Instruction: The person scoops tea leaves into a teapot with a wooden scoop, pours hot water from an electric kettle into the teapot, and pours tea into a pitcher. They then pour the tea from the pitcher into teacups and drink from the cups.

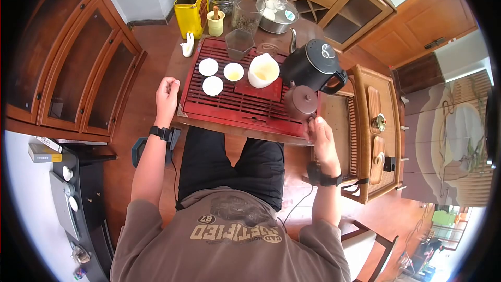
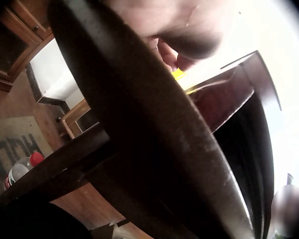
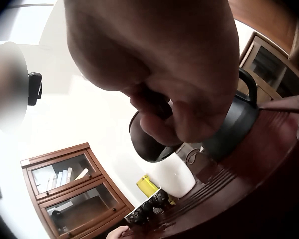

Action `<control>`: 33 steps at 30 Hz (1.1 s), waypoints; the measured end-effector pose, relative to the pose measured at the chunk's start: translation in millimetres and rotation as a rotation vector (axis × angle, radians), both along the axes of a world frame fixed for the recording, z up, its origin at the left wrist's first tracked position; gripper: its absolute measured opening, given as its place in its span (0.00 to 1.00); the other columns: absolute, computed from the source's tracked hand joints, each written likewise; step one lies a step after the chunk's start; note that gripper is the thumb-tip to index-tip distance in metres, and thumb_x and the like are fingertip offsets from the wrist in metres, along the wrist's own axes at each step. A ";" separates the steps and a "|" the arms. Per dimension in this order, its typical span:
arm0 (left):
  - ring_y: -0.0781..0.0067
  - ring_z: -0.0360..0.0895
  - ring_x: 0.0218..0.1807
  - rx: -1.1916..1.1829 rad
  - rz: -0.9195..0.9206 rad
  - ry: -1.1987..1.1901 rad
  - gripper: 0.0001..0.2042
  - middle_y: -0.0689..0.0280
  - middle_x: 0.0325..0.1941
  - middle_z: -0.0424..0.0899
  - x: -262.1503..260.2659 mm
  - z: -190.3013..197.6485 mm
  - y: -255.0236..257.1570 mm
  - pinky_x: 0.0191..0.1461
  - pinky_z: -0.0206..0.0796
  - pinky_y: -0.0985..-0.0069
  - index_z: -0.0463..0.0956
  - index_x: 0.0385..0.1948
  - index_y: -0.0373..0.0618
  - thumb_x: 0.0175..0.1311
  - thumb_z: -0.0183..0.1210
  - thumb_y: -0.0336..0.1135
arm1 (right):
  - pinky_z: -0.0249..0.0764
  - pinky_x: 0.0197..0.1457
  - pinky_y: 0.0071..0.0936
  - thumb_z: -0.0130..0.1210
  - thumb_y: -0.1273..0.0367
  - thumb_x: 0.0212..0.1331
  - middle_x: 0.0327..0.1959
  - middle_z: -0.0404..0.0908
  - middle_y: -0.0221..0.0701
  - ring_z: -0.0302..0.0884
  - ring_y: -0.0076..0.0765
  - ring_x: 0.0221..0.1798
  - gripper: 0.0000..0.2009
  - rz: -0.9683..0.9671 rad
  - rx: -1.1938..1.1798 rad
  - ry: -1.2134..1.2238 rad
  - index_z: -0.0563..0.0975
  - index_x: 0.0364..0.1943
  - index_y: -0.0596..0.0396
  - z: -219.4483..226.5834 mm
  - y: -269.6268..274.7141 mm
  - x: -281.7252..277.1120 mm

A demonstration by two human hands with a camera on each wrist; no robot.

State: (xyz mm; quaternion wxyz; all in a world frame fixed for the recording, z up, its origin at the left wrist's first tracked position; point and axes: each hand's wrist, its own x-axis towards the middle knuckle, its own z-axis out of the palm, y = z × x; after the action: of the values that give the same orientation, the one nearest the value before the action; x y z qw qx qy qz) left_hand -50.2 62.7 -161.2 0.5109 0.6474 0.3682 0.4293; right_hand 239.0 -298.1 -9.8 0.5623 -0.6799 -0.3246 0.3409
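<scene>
My right hand grips the handle side of a brown lidded teapot over the right front of the red slatted tea tray. Curled fingers partly cover the teapot in the right wrist view, hiding the handle. A white pitcher holding pale yellow liquid stands left of it. Three white cups sit on the tray's left half, one with yellowish liquid. My left hand, loosely curled and holding nothing, lies beside the tray's left edge; its fingers show partly in the left wrist view.
A black kettle stands behind the teapot. Along the back are a yellow tin, jars, a hexagonal glass cup and a steel pot. A small white figurine sits left of the tray, a rattan cart to the right.
</scene>
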 end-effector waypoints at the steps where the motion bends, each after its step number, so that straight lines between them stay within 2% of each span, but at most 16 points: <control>1: 0.85 0.71 0.38 -0.006 -0.002 -0.004 0.06 0.74 0.35 0.76 -0.2 -0.4 0.4 0.45 0.66 0.82 0.75 0.40 0.40 0.78 0.58 0.32 | 0.60 0.35 0.22 0.37 0.56 0.85 0.31 0.71 0.28 0.62 0.21 0.30 0.20 0.000 0.001 0.000 0.65 0.31 0.50 -5.2 0.3 -2.8; 4: 0.85 0.71 0.39 -0.024 -0.002 0.003 0.06 0.74 0.36 0.76 -0.6 0.6 0.0 0.45 0.66 0.82 0.75 0.40 0.40 0.78 0.58 0.32 | 0.65 0.37 0.20 0.39 0.57 0.85 0.35 0.74 0.27 0.67 0.20 0.33 0.18 -0.024 -0.037 0.157 0.67 0.34 0.50 -24.1 -3.5 -8.4; 7: 0.86 0.71 0.38 0.000 -0.005 0.013 0.06 0.74 0.36 0.76 -0.1 1.9 0.1 0.45 0.65 0.82 0.75 0.40 0.40 0.78 0.58 0.32 | 0.66 0.37 0.20 0.39 0.57 0.85 0.36 0.76 0.26 0.70 0.19 0.33 0.18 -0.036 -0.095 0.202 0.68 0.35 0.50 -29.9 -0.3 -19.1; 11: 0.86 0.71 0.39 -0.009 -0.012 0.006 0.06 0.75 0.35 0.76 0.5 -1.6 0.4 0.45 0.65 0.83 0.75 0.40 0.40 0.78 0.58 0.32 | 0.66 0.32 0.17 0.39 0.57 0.85 0.42 0.80 0.28 0.75 0.17 0.30 0.17 0.012 -0.143 0.225 0.71 0.37 0.51 -38.1 -0.9 -23.0; 12: 0.86 0.71 0.38 -0.010 -0.011 -0.004 0.05 0.75 0.35 0.76 1.2 -1.6 -0.5 0.45 0.65 0.83 0.75 0.40 0.40 0.78 0.58 0.31 | 0.66 0.27 0.16 0.38 0.58 0.85 0.46 0.82 0.31 0.78 0.18 0.30 0.17 0.010 -0.110 0.225 0.72 0.40 0.53 -43.1 -0.9 -24.2; 17: 0.86 0.71 0.39 -0.027 0.002 -0.004 0.05 0.74 0.36 0.76 1.4 -0.7 0.3 0.45 0.65 0.82 0.75 0.40 0.41 0.77 0.58 0.32 | 0.68 0.20 0.17 0.38 0.59 0.85 0.48 0.83 0.34 0.82 0.23 0.28 0.18 0.015 -0.120 0.237 0.74 0.45 0.58 -52.5 -1.0 -28.7; 23: 0.85 0.70 0.36 0.005 0.020 0.039 0.05 0.75 0.34 0.74 2.7 1.7 -0.8 0.43 0.65 0.83 0.75 0.39 0.43 0.79 0.57 0.33 | 0.65 0.21 0.19 0.41 0.58 0.84 0.37 0.81 0.29 0.76 0.19 0.22 0.19 -0.023 -0.188 0.198 0.77 0.43 0.57 -46.3 -1.8 -32.9; 25: 0.85 0.71 0.39 0.009 0.011 0.040 0.06 0.74 0.35 0.76 2.6 -0.7 1.2 0.45 0.66 0.82 0.75 0.40 0.42 0.78 0.57 0.32 | 0.64 0.22 0.21 0.42 0.57 0.84 0.30 0.78 0.26 0.70 0.18 0.19 0.19 -0.037 -0.276 0.100 0.77 0.42 0.57 -44.1 0.3 -36.2; 32: 0.84 0.73 0.42 0.016 0.021 0.046 0.05 0.73 0.37 0.78 3.7 1.5 -1.4 0.48 0.67 0.82 0.76 0.40 0.40 0.78 0.58 0.32 | 0.63 0.22 0.21 0.40 0.55 0.84 0.25 0.75 0.26 0.66 0.18 0.17 0.20 -0.008 -0.348 0.188 0.75 0.41 0.56 -30.4 4.4 -39.2; 33: 0.84 0.73 0.42 0.009 0.024 0.044 0.05 0.73 0.37 0.78 3.5 1.4 -1.1 0.48 0.67 0.82 0.76 0.40 0.41 0.78 0.58 0.32 | 0.63 0.21 0.20 0.39 0.54 0.84 0.27 0.75 0.27 0.66 0.18 0.17 0.21 0.005 -0.321 0.294 0.75 0.40 0.55 -32.1 3.9 -38.6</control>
State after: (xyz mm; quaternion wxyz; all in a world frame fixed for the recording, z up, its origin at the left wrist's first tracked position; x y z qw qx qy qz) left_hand -46.7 61.6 -159.8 0.4947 0.6546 0.3851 0.4225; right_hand 200.4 -294.2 -41.8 0.4873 -0.7028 -0.1822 0.4852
